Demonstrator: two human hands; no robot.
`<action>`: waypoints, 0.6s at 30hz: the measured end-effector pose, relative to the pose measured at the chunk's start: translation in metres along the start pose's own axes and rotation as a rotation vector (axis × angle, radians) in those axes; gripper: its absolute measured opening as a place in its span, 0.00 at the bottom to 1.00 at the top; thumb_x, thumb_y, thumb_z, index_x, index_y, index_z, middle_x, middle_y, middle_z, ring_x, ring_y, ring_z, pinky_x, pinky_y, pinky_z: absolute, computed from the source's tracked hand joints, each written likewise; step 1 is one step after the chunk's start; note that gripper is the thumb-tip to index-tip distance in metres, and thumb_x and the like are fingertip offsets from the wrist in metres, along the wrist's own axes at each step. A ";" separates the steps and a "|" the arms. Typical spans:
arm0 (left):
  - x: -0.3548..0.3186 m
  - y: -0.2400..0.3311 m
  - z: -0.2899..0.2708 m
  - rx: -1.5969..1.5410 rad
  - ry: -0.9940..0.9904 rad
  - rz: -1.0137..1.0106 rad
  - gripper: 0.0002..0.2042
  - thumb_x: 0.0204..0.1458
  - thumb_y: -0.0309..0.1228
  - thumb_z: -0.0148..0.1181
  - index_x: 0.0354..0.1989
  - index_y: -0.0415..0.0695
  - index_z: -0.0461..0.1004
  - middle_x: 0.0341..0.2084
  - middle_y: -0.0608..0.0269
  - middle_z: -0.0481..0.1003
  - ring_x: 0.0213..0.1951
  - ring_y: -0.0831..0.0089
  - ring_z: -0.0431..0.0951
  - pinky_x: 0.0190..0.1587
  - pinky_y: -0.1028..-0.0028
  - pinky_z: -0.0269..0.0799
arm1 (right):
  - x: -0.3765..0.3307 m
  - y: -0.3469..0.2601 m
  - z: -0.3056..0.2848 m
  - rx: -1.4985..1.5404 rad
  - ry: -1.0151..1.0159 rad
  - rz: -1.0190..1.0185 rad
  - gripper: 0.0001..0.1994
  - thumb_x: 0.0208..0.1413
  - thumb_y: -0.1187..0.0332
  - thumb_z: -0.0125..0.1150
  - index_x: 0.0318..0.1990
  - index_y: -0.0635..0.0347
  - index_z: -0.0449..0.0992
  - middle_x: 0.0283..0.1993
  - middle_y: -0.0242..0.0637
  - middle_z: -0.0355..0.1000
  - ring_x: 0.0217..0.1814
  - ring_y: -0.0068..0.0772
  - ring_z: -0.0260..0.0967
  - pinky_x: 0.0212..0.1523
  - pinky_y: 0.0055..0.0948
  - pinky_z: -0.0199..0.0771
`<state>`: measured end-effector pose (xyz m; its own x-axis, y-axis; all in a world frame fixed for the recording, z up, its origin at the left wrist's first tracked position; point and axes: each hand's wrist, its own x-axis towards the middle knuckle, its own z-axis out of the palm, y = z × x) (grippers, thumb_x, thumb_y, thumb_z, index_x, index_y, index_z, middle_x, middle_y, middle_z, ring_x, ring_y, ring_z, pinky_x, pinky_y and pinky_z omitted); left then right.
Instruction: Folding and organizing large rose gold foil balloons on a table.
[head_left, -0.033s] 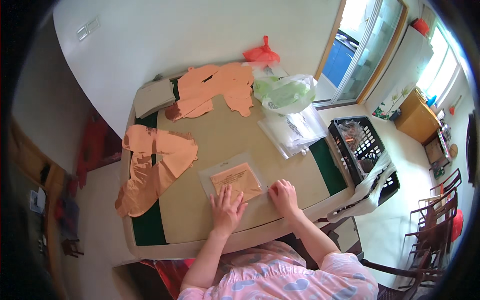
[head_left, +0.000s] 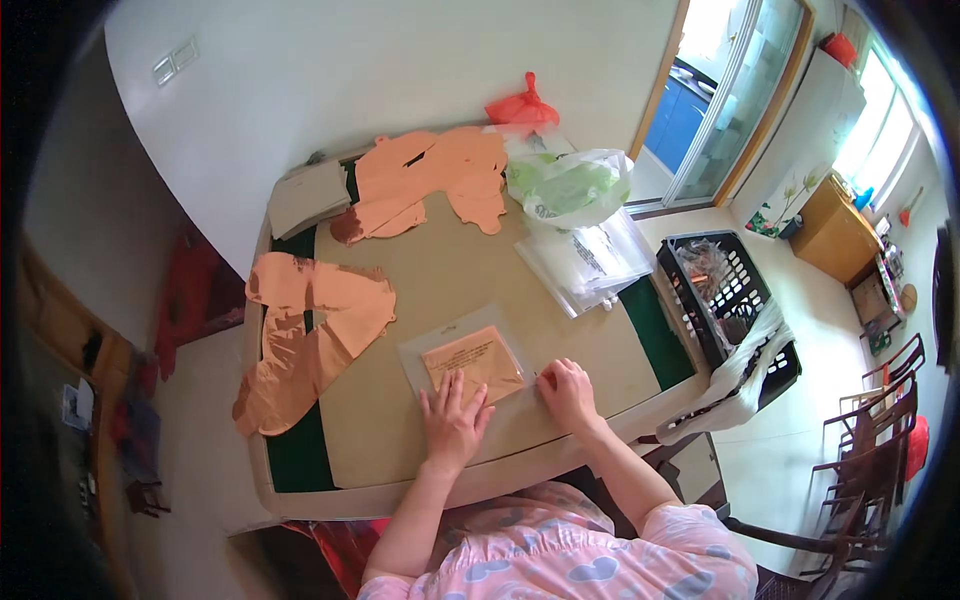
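In front of me on the table lies a clear plastic bag [head_left: 413, 352] with a folded orange-pink sheet [head_left: 480, 355] inside, dark print showing across it. My left hand [head_left: 453, 425] rests flat on the bag's lower part, fingers spread. At the bag's right edge my right hand [head_left: 568, 397] is closed, its curled fingertips pinching the edge by the corner. Shiny copper-coloured foil pieces [head_left: 345, 320] with wavy edges and cut gaps spread out to the left. More foil pieces [head_left: 440, 175] lie at the far side.
Flat clear bags [head_left: 590, 260] are stacked at the right, below a crumpled green-white plastic bag [head_left: 570, 188]. A red bag [head_left: 523, 105] sits at the back, a beige stack [head_left: 308, 197] at the far left. A black crate [head_left: 720, 262] adjoins the table's right edge.
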<state>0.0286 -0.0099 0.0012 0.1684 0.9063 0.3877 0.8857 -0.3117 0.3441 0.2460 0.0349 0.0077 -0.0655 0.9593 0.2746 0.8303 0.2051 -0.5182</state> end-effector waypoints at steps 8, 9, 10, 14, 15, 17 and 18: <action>0.027 0.051 -0.008 -0.158 0.056 0.110 0.08 0.44 0.32 0.65 0.34 0.49 0.78 0.37 0.68 0.72 0.45 0.68 0.70 0.48 0.63 0.63 | 0.002 0.001 -0.006 0.512 -0.202 0.319 0.08 0.52 0.68 0.63 0.30 0.65 0.76 0.26 0.39 0.76 0.27 0.28 0.74 0.29 0.28 0.74; 0.031 0.060 -0.008 -0.143 0.094 0.178 0.06 0.44 0.31 0.65 0.31 0.47 0.78 0.32 0.69 0.71 0.41 0.70 0.70 0.45 0.65 0.63 | -0.001 0.003 -0.003 0.598 -0.223 0.337 0.09 0.52 0.68 0.64 0.30 0.66 0.76 0.25 0.38 0.77 0.26 0.23 0.74 0.28 0.26 0.74; 0.033 0.065 -0.004 -0.140 0.097 0.176 0.06 0.44 0.31 0.65 0.31 0.47 0.78 0.32 0.69 0.71 0.41 0.70 0.70 0.45 0.65 0.63 | -0.004 0.005 0.003 0.599 -0.225 0.333 0.09 0.52 0.68 0.64 0.30 0.66 0.76 0.25 0.38 0.77 0.26 0.23 0.74 0.28 0.26 0.74; 0.036 0.069 0.002 -0.040 0.023 0.227 0.03 0.47 0.31 0.57 0.26 0.48 0.76 0.29 0.68 0.71 0.39 0.70 0.70 0.43 0.67 0.64 | -0.011 0.006 0.010 0.778 -0.167 0.396 0.07 0.54 0.72 0.63 0.30 0.68 0.74 0.25 0.34 0.75 0.25 0.19 0.72 0.26 0.21 0.73; 0.036 0.069 0.002 0.004 0.017 0.262 0.04 0.46 0.31 0.55 0.25 0.48 0.75 0.28 0.67 0.72 0.38 0.70 0.70 0.42 0.67 0.64 | -0.012 0.004 0.008 0.816 -0.165 0.411 0.08 0.53 0.71 0.63 0.29 0.68 0.75 0.26 0.37 0.76 0.26 0.20 0.73 0.26 0.22 0.75; 0.035 0.069 0.003 0.022 0.031 0.287 0.03 0.45 0.30 0.55 0.24 0.47 0.74 0.27 0.67 0.71 0.38 0.69 0.70 0.42 0.67 0.64 | -0.011 -0.006 0.001 0.812 -0.171 0.433 0.07 0.53 0.72 0.63 0.30 0.68 0.75 0.26 0.37 0.76 0.26 0.20 0.73 0.26 0.22 0.75; 0.034 0.069 0.003 0.037 0.047 0.314 0.03 0.44 0.30 0.55 0.23 0.46 0.73 0.26 0.67 0.70 0.37 0.69 0.70 0.42 0.66 0.63 | -0.010 -0.009 -0.001 0.806 -0.175 0.454 0.07 0.53 0.72 0.63 0.30 0.68 0.75 0.25 0.37 0.76 0.26 0.21 0.73 0.26 0.22 0.74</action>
<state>0.0967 0.0004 0.0351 0.4169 0.7531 0.5090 0.8090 -0.5628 0.1700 0.2397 0.0235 0.0102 0.0341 0.9826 -0.1827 0.1677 -0.1858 -0.9682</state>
